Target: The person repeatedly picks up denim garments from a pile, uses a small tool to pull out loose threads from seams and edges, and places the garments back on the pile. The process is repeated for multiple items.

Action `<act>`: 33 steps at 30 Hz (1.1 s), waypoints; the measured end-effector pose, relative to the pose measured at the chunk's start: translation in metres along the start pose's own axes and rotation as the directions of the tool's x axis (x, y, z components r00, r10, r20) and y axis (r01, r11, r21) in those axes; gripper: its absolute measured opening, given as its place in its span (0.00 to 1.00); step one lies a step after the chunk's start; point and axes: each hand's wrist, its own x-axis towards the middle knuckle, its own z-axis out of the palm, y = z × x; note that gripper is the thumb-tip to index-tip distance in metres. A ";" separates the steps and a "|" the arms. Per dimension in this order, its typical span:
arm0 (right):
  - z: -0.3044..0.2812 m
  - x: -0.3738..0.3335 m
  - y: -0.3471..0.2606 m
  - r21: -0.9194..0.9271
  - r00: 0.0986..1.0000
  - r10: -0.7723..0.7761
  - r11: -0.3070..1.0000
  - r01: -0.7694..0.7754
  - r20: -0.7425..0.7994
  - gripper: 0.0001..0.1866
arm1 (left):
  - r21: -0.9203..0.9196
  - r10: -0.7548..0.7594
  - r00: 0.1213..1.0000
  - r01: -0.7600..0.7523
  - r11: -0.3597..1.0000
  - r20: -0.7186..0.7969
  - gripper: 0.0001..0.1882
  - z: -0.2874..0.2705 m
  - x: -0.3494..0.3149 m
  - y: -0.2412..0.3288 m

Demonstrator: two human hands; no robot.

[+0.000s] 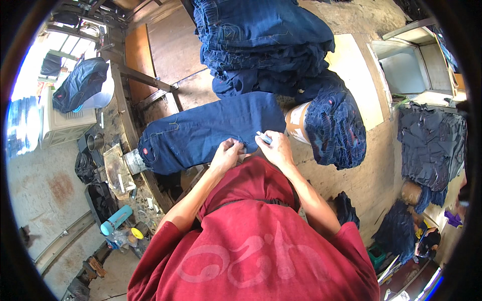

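Both forearms rise from the lower edge, bent at the elbows, and meet over the near edge of a dark blue jeans leg stretched across a cylinder-shaped form. The left hand is curled, its fingers pinching the denim at the lower hem of the leg. The right hand sits just beside it, fingers closed around a small pale blue and white tool, its tip poking out above the knuckles; what kind of tool it is cannot be made out. The two hands almost touch.

The spot on the cloth where the fingers work is hidden under the hands, and the person's red shirt covers the near part of the workbench. The form under the jeans shows only at its left end, a dull metal rim, and at a tan band on the right.

The denim is stiff, dark, with pale stitched seams. On the far side lies a high stack of folded jeans, with more bunched denim draped on the right. The wooden table is worn and pale. To the left, near, a teal bottle lies among clutter.
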 end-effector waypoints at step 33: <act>0.012 0.019 0.102 0.813 0.663 0.715 0.242 -0.530 0.220 0.40 | 0.780 0.747 0.581 -0.284 0.558 -0.323 0.18 -0.253 0.059 0.065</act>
